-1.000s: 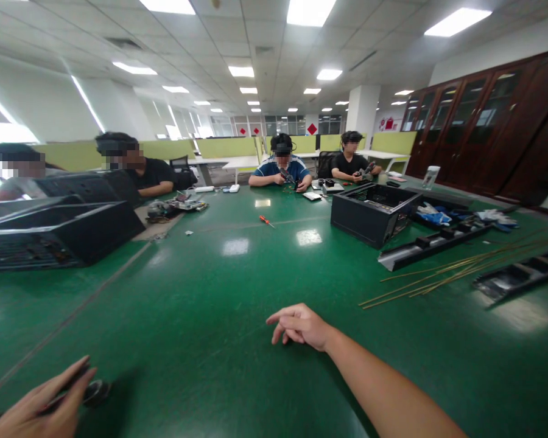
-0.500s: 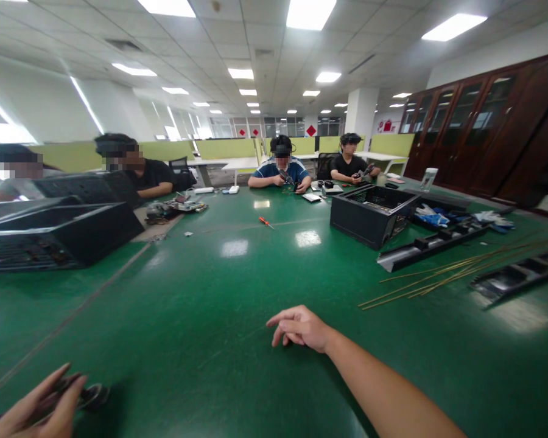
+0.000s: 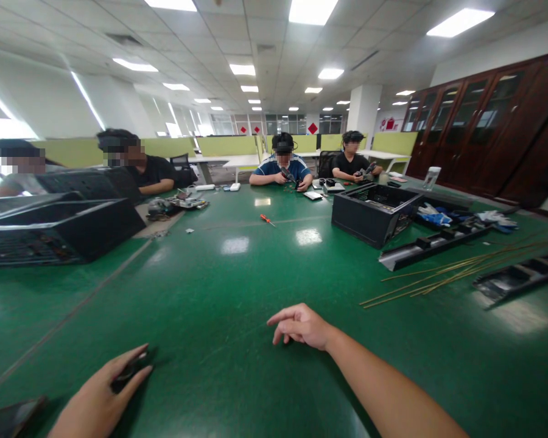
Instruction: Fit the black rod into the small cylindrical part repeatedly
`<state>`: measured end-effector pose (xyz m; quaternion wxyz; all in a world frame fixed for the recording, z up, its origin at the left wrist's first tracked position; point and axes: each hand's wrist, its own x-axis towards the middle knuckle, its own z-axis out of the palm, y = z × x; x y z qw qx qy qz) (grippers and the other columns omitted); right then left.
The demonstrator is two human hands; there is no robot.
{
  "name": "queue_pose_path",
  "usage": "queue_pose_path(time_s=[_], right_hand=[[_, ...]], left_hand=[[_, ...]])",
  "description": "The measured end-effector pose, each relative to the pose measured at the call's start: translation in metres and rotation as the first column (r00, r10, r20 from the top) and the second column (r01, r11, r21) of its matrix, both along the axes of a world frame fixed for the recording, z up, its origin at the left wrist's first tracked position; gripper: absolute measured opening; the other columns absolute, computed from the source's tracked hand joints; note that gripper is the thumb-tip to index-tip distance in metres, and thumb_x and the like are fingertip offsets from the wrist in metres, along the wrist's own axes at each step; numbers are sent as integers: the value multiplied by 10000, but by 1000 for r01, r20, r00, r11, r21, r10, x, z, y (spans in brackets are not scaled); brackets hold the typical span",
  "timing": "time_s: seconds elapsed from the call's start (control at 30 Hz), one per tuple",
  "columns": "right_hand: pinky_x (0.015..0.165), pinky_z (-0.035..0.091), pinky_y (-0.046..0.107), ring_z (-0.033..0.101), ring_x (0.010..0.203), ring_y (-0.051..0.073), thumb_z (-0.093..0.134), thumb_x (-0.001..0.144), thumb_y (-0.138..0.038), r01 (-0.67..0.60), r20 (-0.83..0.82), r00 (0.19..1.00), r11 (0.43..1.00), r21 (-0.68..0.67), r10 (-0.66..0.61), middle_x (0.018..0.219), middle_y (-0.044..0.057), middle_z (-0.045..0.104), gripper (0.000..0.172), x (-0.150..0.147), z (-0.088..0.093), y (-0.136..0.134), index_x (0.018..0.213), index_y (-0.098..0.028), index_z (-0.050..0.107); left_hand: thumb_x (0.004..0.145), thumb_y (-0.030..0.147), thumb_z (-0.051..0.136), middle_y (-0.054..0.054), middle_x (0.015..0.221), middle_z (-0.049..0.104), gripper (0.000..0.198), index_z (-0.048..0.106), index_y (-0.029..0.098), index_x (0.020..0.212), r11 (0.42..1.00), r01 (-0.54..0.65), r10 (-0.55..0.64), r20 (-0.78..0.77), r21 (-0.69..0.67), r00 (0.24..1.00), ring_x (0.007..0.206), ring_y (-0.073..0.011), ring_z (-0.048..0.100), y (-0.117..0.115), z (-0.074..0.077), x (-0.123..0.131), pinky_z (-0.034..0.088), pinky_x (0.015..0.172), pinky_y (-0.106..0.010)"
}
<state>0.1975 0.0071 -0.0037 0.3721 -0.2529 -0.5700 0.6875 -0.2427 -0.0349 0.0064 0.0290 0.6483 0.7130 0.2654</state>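
At the lower left, my left hand (image 3: 94, 392) is closed around a small dark object (image 3: 128, 372) just above the green table. Thumb and fingers grip it from both sides, hiding most of it, so its kind cannot be made out. My right hand (image 3: 301, 328) rests near the middle of the table, palm down, index finger stretched out and the others loosely bent. Nothing is in it. A dark flat object (image 3: 11, 420) lies at the bottom left corner, partly cut off by the frame's edge.
An orange-handled screwdriver (image 3: 267, 219) lies mid-table. Black computer cases stand at right (image 3: 365, 216) and left (image 3: 73, 234). Thin yellowish rods (image 3: 438, 280) and a black metal rail (image 3: 420, 249) lie at right. Several people sit across the table, with circuit boards (image 3: 182, 201) near those on the left.
My left hand has moved right and slightly up with the small dark object, uncovering the flat object at the corner. My right hand has stayed in place.
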Motion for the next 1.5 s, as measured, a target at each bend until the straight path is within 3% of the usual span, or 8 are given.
queue_pose_path(time_s=[0.1,0.27,0.43,0.53,0.67,0.8,1.0,1.5], right_hand=[[512,373,217,480,505,79,729,750,-454,6,46,999,1000,-3,-6,762,74,727,475,0,-5,2,1073,-106,705],[586,433,245,552,586,108,762,727,-450,-6,70,998,1000,19,5,787,66,719,514,-5,-14,6,1115,-121,686],[533,413,233,528,530,98,799,683,-336,241,169,952,966,97,-254,776,6,680,551,-11,-10,0,1173,-165,613],[544,396,216,520,568,94,794,671,-240,369,176,893,897,243,-415,818,4,686,450,-11,-9,-3,1084,-185,623],[517,372,205,493,530,86,728,702,-167,419,183,860,864,278,-476,805,-1,699,374,-8,-13,1,1056,-189,613],[638,452,234,603,688,137,698,732,-178,392,162,874,861,325,-459,839,17,705,222,-8,-16,4,952,-178,671],[630,460,245,602,657,142,712,747,-226,406,229,840,849,337,-492,786,17,703,169,-5,-18,6,908,-176,721],[636,469,245,607,661,147,722,742,-247,388,278,826,852,351,-491,800,27,716,172,-2,-18,9,895,-175,754]], left_hand=[[760,582,562,8,1055,761,363,728,325,956,988,149,-149,-12,-28,989,989,-284,701,5,8,40,526,968,-451],[819,526,560,-54,1027,746,370,729,239,980,943,330,-333,59,46,941,954,-244,697,17,22,121,545,908,-353],[840,357,620,-35,936,732,192,734,245,946,821,571,-560,205,8,802,878,-197,677,35,26,226,528,811,-298],[798,245,651,-41,897,731,147,736,225,915,789,614,-596,273,24,755,850,-199,674,43,17,260,519,786,-297],[725,131,658,-62,1075,723,402,666,221,1116,797,602,-584,308,47,751,998,-229,671,45,1,260,515,899,-341],[804,134,583,-61,1170,700,583,452,248,1361,779,624,-596,380,60,707,1080,-200,660,40,-5,246,504,968,-353],[794,197,661,-25,1010,703,234,646,238,1024,814,564,-573,345,137,743,934,-177,669,42,-3,241,535,820,-288],[747,223,747,-26,993,719,300,691,241,1041,820,554,-568,338,146,751,915,-189,666,42,-2,242,524,832,-314]])
